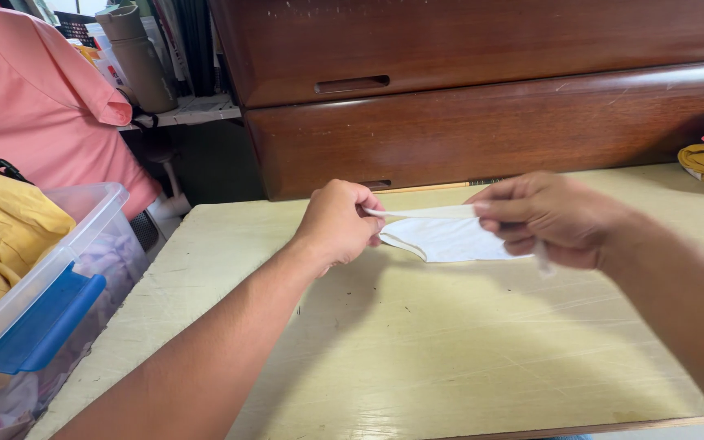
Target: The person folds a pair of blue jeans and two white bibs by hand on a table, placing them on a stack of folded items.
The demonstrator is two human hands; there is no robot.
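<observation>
Both grips pinch the white cloth's band (pixel 421 213): left hand (pixel 337 222) at nine o'clock, right hand (pixel 549 218) at three; keep tension even above the surface (pixel 417 350).

Two bare, sleeveless forearms

Pretty bright, even light here, looking soft like daylight. The table (pixel 417 358) is catching a mild sheen near the front edge, and the arms are throwing soft dark shadows under them. The wooden cabinet (pixel 482 90) is showing a pale streak of glare along its ledge. Focus is holding okay, though the right hand (pixel 547 218) is looking a bit smeared.
</observation>
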